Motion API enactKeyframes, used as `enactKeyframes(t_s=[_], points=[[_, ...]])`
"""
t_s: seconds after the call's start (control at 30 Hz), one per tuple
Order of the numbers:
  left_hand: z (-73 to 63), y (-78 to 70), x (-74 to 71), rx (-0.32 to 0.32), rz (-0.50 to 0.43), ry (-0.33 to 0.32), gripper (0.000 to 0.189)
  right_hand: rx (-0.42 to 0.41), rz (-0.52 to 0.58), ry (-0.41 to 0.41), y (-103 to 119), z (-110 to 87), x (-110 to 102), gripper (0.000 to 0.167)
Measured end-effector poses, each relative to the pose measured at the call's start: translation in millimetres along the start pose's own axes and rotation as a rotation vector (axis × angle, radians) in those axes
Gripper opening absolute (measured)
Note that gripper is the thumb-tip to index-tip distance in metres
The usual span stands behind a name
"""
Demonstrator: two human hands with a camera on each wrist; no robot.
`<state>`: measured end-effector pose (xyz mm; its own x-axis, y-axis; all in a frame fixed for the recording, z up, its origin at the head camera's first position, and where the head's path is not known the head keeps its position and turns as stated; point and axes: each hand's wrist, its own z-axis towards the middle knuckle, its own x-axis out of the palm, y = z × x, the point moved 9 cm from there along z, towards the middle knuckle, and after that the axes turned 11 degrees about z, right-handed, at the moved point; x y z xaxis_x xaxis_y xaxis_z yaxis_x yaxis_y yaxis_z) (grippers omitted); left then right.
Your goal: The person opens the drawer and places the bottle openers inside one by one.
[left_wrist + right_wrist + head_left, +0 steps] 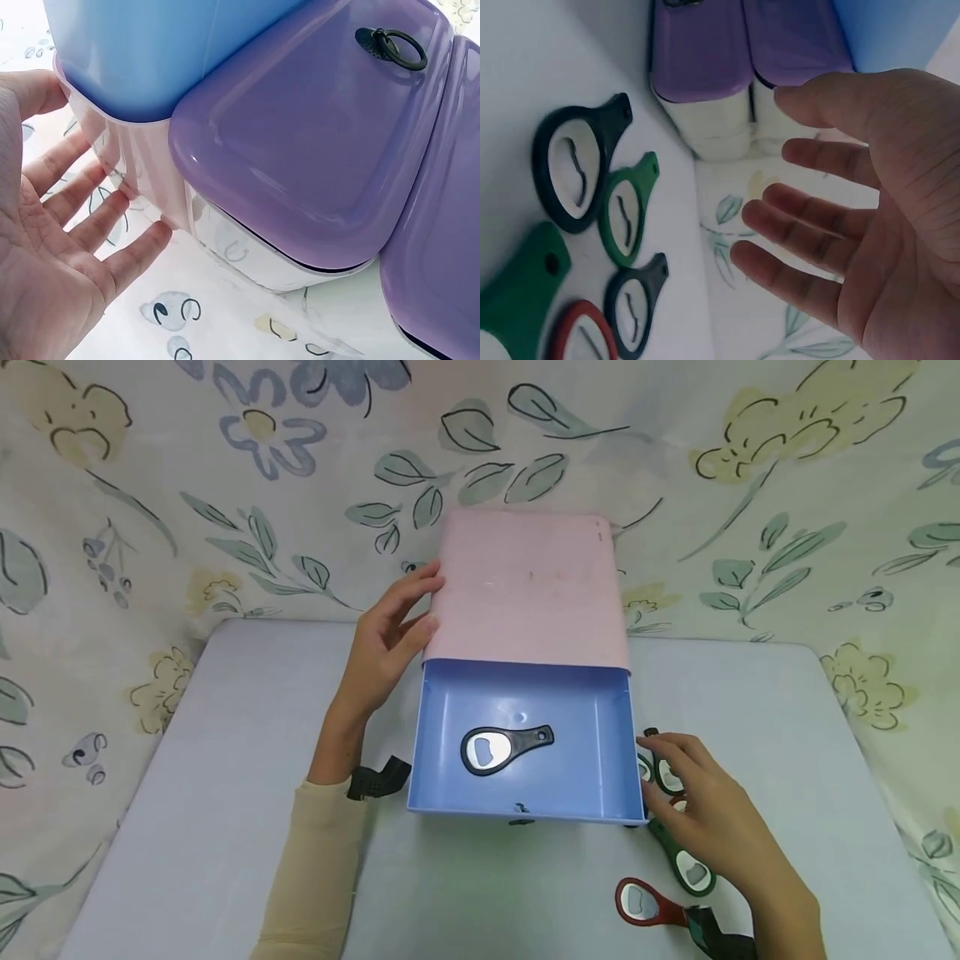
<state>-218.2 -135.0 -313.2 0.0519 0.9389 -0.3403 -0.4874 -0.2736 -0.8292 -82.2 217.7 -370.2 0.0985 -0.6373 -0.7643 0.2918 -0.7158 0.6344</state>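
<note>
A blue drawer point(577, 743) is pulled out of a pink-topped drawer unit point(525, 593). In it lies one black-rimmed bottle opener point(525, 742). My left hand point(378, 652) rests its fingertips against the unit's left side, thumb near the front edge; the left wrist view shows these fingers point(82, 225) spread along the pink wall. Beside the drawer's right wall is my right hand point(712, 810), over several bottle openers on the table. The right wrist view has its fingers point(802, 274) loosely extended, holding nothing. Among those openers are a green one point(620, 217) and a dark one point(570, 169).
Below the blue drawer, purple drawer fronts point(300, 150) are closed, one with a ring pull point(405, 51). A red bottle opener point(667, 912) lies at the table's front right, partly behind the wrist strap point(716, 935). Floral cloth point(480, 443) hangs behind the white table point(247, 710).
</note>
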Motion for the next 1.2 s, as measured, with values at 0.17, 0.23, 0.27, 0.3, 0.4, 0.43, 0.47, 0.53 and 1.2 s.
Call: enactKeyframes(t_s=[0.17, 0.23, 0.27, 0.3, 0.4, 0.43, 0.47, 0.53, 1.2], points=[[-0.5, 0.9, -0.9, -0.004, 0.002, -0.010, 0.050, 0.017, -0.035, 0.016, -7.2, 4.2, 15.3, 0.050], [-0.2, 1.0, -1.3, -0.003, 0.006, -0.015, 0.050, 0.039, -0.032, 0.034, -10.7, 6.2, 21.9, 0.049], [-0.1, 1.1, -1.6, -0.003, 0.007, -0.017, 0.050, 0.052, -0.029, 0.044, -12.4, 7.2, 24.8, 0.050], [-0.1, 1.1, -1.7, -0.003, 0.010, -0.018, 0.050, 0.065, -0.028, 0.052, -14.1, 7.8, 27.1, 0.051], [-0.7, 2.0, -2.5, -0.010, 0.011, -0.020, 0.050, 0.096, -0.026, 0.072, -18.3, 8.8, 32.5, 0.054], [-1.1, 2.0, -2.7, -0.013, 0.012, -0.020, 0.050, 0.101, -0.023, 0.074, -19.2, 8.8, 33.7, 0.054], [-1.4, 2.2, -3.1, -0.015, 0.012, -0.020, 0.050, 0.106, -0.023, 0.073, -20.3, 8.8, 34.6, 0.054], [-2.1, 2.1, -3.8, -0.016, 0.012, -0.020, 0.050, 0.110, -0.020, 0.079, -21.9, 8.9, 37.4, 0.055], [-0.1, -1.7, -0.2, 0.008, -0.002, -0.017, 0.050, 0.080, -0.069, 0.064, -26.0, 3.3, 50.1, 0.056]])
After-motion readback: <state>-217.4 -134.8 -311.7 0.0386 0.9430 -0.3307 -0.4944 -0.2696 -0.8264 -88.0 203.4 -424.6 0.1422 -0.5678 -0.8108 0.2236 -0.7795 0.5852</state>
